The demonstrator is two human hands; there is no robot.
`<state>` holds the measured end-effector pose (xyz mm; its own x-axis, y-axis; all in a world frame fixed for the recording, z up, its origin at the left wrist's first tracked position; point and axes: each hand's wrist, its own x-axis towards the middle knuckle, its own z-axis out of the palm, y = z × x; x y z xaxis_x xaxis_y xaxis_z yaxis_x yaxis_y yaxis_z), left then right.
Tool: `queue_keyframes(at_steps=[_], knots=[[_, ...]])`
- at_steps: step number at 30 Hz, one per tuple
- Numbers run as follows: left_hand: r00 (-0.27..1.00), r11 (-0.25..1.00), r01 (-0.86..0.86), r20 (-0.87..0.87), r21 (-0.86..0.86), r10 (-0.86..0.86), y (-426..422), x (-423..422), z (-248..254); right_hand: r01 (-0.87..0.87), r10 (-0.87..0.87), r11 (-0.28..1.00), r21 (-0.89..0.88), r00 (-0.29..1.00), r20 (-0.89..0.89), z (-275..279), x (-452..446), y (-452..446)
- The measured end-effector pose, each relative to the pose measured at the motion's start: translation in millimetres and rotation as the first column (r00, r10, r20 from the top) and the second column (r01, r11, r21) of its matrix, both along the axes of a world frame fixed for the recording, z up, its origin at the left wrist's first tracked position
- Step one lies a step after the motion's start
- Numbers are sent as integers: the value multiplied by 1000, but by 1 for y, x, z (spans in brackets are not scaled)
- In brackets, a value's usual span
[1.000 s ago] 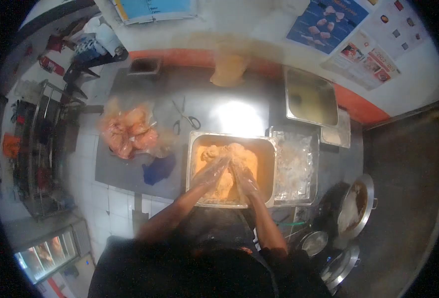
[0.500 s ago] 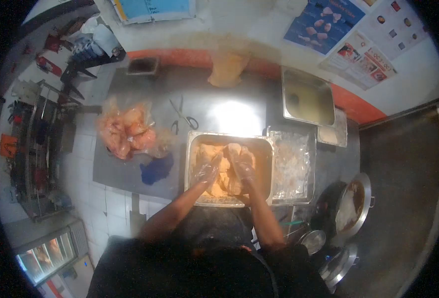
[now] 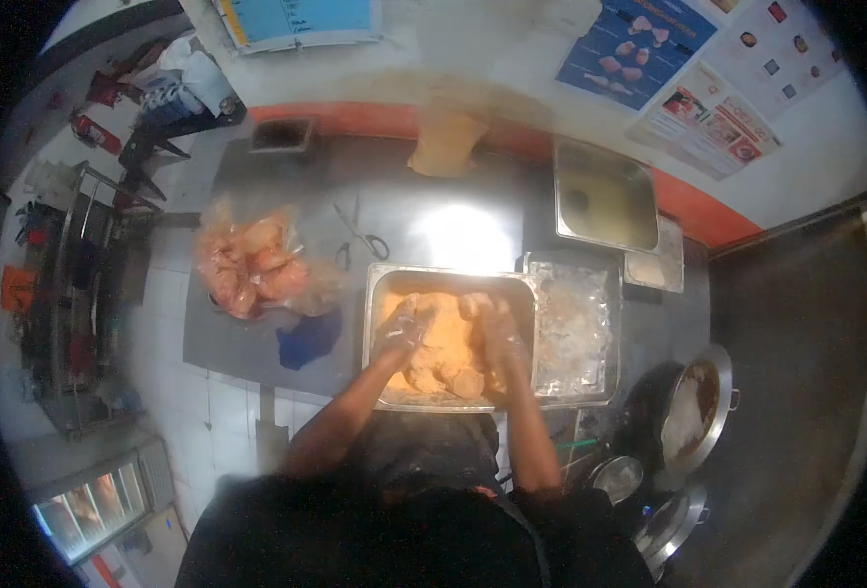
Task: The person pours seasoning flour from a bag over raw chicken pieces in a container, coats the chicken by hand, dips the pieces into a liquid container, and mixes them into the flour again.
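You stand at a metal table (image 3: 257, 343), arms lowered over a deep rectangular pan (image 3: 453, 271) bedded with pale orange powder (image 3: 450, 341). Your left hand (image 3: 401, 331) is inside the pan on its left side, fingers bent and dusted pale, against the powdery mass; your right hand (image 3: 502, 338) works the opposite side, fingers angled toward the far wall beside a coated piece (image 3: 472, 305). The two hands are well apart, with powder between them. Blur and coating obscure the fingers, so it cannot be told how far closed either grip is, or whether either has hold of a piece. More coated pieces (image 3: 461, 380) lie in the powder toward the pan's near edge, between your wrists.

Just to the right of the pan sits a shallow tray (image 3: 575, 328) with whitish contents; beyond it, by the wall, is a metal container (image 3: 605, 196) of cloudy liquid. To your left, a clear plastic bag (image 3: 257, 260) bulges with raw, pinkish pieces, a crumpled blue item (image 3: 309, 340) just beside it on the near side. Scissors (image 3: 360, 235) lie with blades spread beyond the pan's far left corner.
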<state>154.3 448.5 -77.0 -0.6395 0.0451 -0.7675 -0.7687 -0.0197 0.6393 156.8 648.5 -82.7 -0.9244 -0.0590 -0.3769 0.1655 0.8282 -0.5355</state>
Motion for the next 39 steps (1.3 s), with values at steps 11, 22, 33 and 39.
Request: queue_keyframes(at_steps=[11,22,33,39], knots=[[998,999,27,-63,19,-26,-24,-9,-44,137,-132,990,-20,979,157,-51,-20,-5],[858,875,315,-283,-368,-429,-23,-9,-60,299,-294,947,-121,954,58,-36,-24,-58],[234,-334,-703,239,-628,-942,-28,6,-114,199,-199,979,37,980,-13,-1,-3,-69],[328,-710,-704,898,24,-295,-39,-12,-100,-151,157,984,-96,986,51,0,-33,-20]])
